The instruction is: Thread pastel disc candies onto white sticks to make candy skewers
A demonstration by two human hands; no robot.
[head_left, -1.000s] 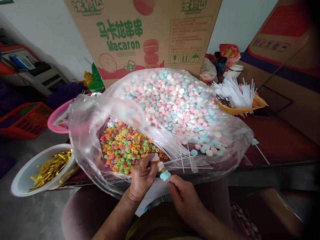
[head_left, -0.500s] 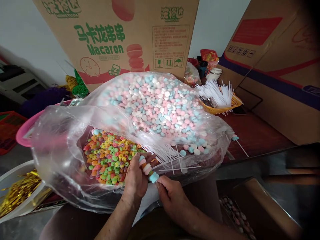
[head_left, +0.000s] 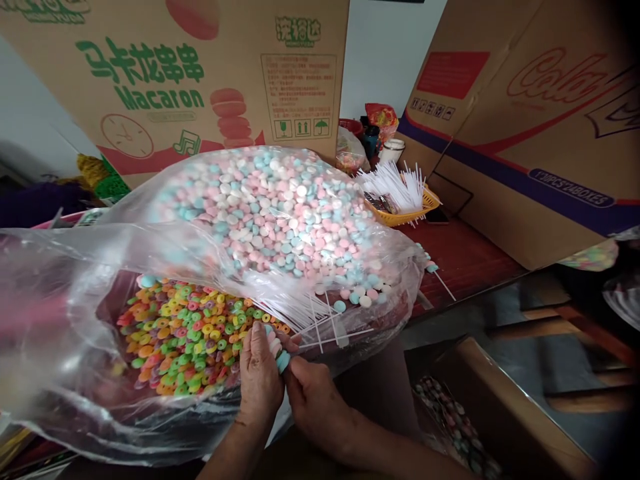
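My left hand (head_left: 259, 373) and my right hand (head_left: 313, 397) meet at the near edge of a big clear plastic bag (head_left: 75, 320). Between them they pinch a candy skewer (head_left: 277, 347), a thin stick threaded with pink, white and blue sweets. My left fingers close around its upper part, my right fingers grip its lower end. Just beyond the left hand lies a heap of small colourful ring candies (head_left: 185, 333). Loose white sticks (head_left: 320, 320) lie to the right of the hands. Farther back, pastel pink, blue and white round candies (head_left: 280, 207) fill the bag.
A "Macaron" cardboard box (head_left: 165, 73) stands behind the bag and another carton (head_left: 525, 133) at the right. A yellow basket of white sticks (head_left: 400, 197) sits on the dark red table (head_left: 460, 257). An open box of finished skewers (head_left: 450, 427) is at the lower right.
The view has swung to the right, so the bowl of gold ties has left the frame. Both hands have closed in together around the skewer, which now shows less between them.
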